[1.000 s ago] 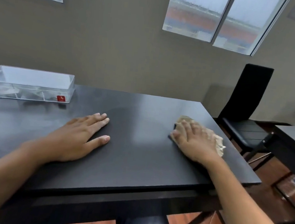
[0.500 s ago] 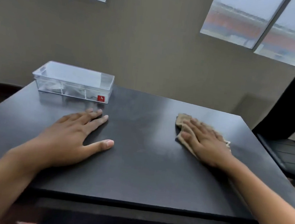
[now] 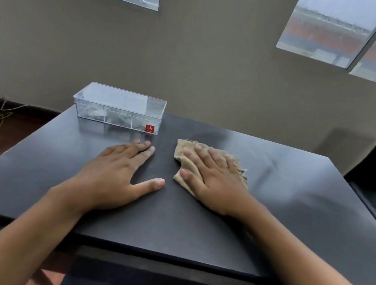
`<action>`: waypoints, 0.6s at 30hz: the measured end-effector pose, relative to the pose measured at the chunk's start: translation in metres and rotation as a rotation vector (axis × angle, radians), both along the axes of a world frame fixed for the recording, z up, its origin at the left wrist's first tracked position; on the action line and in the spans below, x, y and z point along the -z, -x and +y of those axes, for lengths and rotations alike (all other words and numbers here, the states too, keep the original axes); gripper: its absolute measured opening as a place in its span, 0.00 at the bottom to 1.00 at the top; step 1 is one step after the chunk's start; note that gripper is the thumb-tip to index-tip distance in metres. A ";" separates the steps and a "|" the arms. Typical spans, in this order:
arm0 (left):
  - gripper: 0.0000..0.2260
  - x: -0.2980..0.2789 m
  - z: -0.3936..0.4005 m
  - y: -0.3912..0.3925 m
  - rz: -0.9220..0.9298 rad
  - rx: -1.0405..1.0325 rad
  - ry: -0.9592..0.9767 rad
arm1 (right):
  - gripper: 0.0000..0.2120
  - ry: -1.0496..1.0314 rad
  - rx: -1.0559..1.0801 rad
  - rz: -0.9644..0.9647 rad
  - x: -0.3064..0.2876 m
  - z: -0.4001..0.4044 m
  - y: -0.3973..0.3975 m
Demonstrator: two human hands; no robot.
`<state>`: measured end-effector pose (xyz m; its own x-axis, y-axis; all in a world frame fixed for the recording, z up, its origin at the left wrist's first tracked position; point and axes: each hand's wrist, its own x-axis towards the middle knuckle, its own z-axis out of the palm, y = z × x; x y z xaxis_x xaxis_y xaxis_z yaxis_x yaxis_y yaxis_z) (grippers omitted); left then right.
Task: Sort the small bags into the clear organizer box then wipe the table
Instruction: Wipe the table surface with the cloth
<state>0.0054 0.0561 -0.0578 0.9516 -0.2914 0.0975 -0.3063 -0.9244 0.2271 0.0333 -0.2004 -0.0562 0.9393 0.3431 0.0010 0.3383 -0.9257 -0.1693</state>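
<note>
You have bare table (image 3: 293,202) right of the cloth (image 3: 186,156) and near the front edge; only the clear box (image 3: 120,110) blocks the far left corner.

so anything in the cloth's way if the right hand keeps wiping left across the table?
Yes. The left hand lies flat on the table right beside the cloth under the right hand, its thumb close to the cloth's edge. Farther back-left stands the clear organizer box. To the right, nothing visible blocks it.

Left hand (image 3: 117,171) lies flat, fingers spread; right hand (image 3: 213,181) presses palm-down, flat.
</note>
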 end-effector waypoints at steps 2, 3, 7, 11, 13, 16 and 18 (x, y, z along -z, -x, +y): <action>0.41 -0.003 -0.008 -0.002 -0.011 0.031 -0.021 | 0.29 0.001 -0.028 0.002 -0.001 -0.011 0.028; 0.40 -0.005 -0.014 -0.002 -0.014 0.060 -0.035 | 0.29 0.002 -0.029 0.004 -0.001 -0.019 0.041; 0.38 -0.010 -0.048 -0.001 0.010 0.202 -0.067 | 0.29 -0.012 0.082 -0.004 -0.002 -0.062 0.089; 0.39 -0.011 -0.091 -0.008 -0.027 0.343 -0.119 | 0.30 -0.003 0.291 -0.004 0.000 -0.124 0.134; 0.39 -0.011 -0.116 -0.013 -0.034 0.401 -0.133 | 0.29 0.005 0.400 0.008 0.000 -0.159 0.150; 0.41 -0.013 -0.156 -0.022 -0.011 0.475 -0.149 | 0.30 -0.002 0.532 0.019 -0.001 -0.204 0.161; 0.42 -0.014 -0.178 -0.030 0.001 0.507 -0.167 | 0.32 -0.008 0.603 0.036 -0.001 -0.227 0.160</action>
